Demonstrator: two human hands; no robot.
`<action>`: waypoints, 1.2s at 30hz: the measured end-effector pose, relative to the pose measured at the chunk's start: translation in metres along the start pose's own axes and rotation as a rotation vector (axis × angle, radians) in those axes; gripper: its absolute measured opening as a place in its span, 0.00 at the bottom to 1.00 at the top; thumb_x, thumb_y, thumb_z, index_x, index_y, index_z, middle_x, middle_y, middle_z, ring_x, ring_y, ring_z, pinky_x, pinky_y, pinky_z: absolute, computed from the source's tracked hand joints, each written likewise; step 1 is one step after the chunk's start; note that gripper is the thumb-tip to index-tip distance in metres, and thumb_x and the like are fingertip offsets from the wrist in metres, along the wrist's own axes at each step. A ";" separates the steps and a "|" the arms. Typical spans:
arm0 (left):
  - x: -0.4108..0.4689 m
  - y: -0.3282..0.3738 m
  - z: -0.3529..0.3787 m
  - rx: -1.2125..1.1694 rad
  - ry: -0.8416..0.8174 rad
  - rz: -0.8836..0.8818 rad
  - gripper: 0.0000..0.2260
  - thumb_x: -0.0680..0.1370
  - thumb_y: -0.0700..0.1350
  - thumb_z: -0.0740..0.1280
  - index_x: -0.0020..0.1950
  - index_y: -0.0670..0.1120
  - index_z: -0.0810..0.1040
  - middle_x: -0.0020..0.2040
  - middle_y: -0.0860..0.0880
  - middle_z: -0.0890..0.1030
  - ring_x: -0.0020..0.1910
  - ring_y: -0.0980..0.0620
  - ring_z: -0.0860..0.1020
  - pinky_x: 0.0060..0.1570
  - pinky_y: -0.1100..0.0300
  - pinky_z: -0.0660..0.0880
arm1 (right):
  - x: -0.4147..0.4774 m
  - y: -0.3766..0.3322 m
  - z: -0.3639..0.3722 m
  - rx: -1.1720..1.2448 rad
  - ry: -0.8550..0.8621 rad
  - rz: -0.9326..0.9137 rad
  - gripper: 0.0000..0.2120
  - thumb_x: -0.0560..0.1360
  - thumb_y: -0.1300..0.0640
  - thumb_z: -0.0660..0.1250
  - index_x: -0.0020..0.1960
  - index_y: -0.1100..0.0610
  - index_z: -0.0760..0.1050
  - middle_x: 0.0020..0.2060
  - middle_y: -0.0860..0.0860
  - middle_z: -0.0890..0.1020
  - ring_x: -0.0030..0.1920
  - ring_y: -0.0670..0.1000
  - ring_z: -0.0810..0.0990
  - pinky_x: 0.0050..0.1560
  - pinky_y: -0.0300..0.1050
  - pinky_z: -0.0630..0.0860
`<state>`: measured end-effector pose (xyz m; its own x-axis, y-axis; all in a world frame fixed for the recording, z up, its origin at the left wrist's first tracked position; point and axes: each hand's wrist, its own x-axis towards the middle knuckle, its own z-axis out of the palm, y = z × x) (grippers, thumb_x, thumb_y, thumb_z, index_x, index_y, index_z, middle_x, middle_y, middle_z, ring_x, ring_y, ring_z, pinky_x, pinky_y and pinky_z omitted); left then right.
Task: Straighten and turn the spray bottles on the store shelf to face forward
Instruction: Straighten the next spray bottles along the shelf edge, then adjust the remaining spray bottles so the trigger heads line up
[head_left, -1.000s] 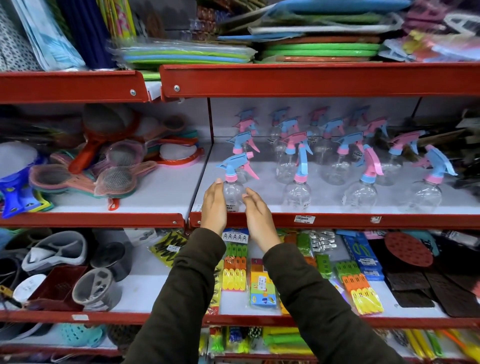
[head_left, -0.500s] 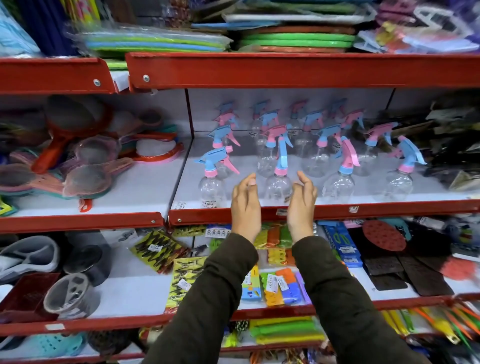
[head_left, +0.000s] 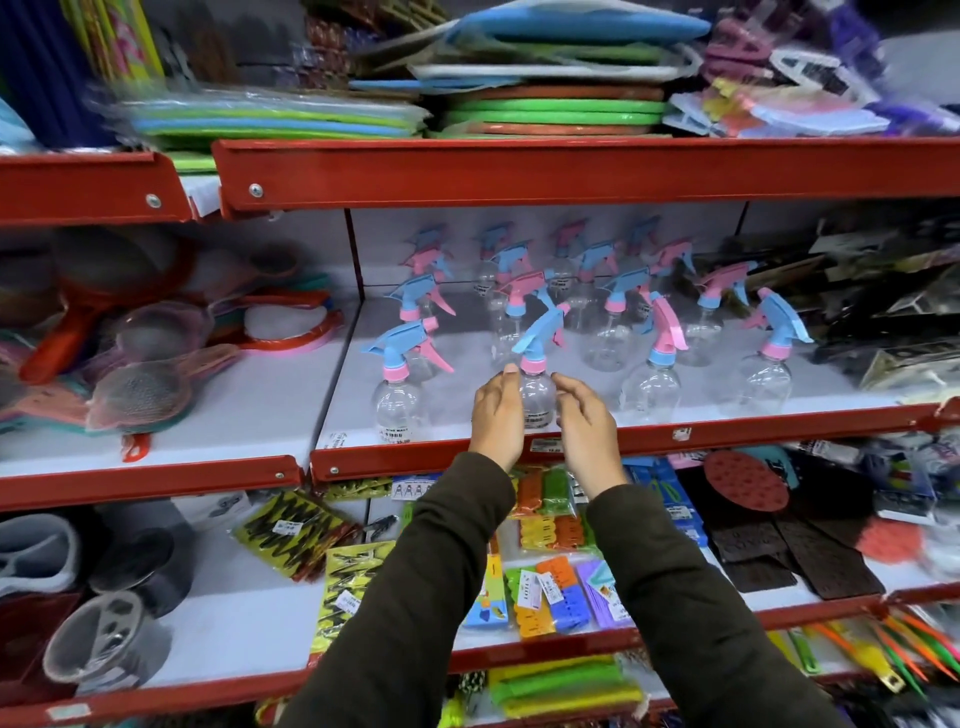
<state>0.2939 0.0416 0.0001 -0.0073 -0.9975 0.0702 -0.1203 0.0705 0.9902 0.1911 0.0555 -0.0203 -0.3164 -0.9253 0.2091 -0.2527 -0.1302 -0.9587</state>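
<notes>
Several clear spray bottles with pink and blue trigger heads stand in rows on the white middle shelf (head_left: 467, 358). Both hands cup the second bottle of the front row (head_left: 537, 397), which has a blue head and a pink collar. My left hand (head_left: 496, 415) presses its left side and my right hand (head_left: 584, 423) curls against its right side. The bottle stands upright near the red front lip, its nozzle pointing left and toward me. The front-left bottle (head_left: 397, 402) stands free to the left, and two more front bottles (head_left: 652, 387) (head_left: 766, 376) stand to the right.
A red shelf rail (head_left: 571, 171) hangs above the bottles. Mesh strainers (head_left: 140, 384) fill the bay to the left, dark packaged goods (head_left: 893, 332) the right. Clip packs (head_left: 550, 592) lie on the shelf below my forearms.
Both hands left the front-left bottle, moved right, and closed around the second front bottle. Its trigger head now points more to the left.
</notes>
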 end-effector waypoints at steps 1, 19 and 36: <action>0.003 0.002 0.000 -0.014 -0.007 -0.012 0.25 0.82 0.58 0.49 0.72 0.46 0.70 0.74 0.42 0.70 0.74 0.45 0.67 0.76 0.47 0.59 | -0.001 0.001 -0.002 -0.015 0.003 -0.004 0.18 0.81 0.58 0.57 0.68 0.56 0.75 0.67 0.56 0.77 0.66 0.52 0.75 0.72 0.50 0.70; -0.007 -0.010 0.017 0.013 0.170 0.071 0.20 0.83 0.51 0.52 0.72 0.47 0.69 0.71 0.43 0.67 0.74 0.47 0.64 0.67 0.62 0.55 | 0.010 0.004 -0.005 -0.016 -0.092 -0.024 0.20 0.81 0.58 0.60 0.72 0.55 0.71 0.71 0.55 0.73 0.61 0.47 0.73 0.62 0.41 0.68; -0.043 -0.002 0.098 0.014 0.466 0.457 0.16 0.83 0.48 0.55 0.67 0.47 0.73 0.66 0.47 0.72 0.69 0.52 0.69 0.70 0.60 0.63 | 0.007 0.027 -0.095 0.142 0.143 -0.183 0.14 0.79 0.57 0.63 0.64 0.50 0.74 0.62 0.50 0.75 0.60 0.45 0.74 0.53 0.25 0.67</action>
<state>0.1973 0.0838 -0.0165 0.3704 -0.7618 0.5315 -0.2204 0.4838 0.8470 0.0946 0.0793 -0.0266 -0.4057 -0.8235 0.3965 -0.1901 -0.3483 -0.9179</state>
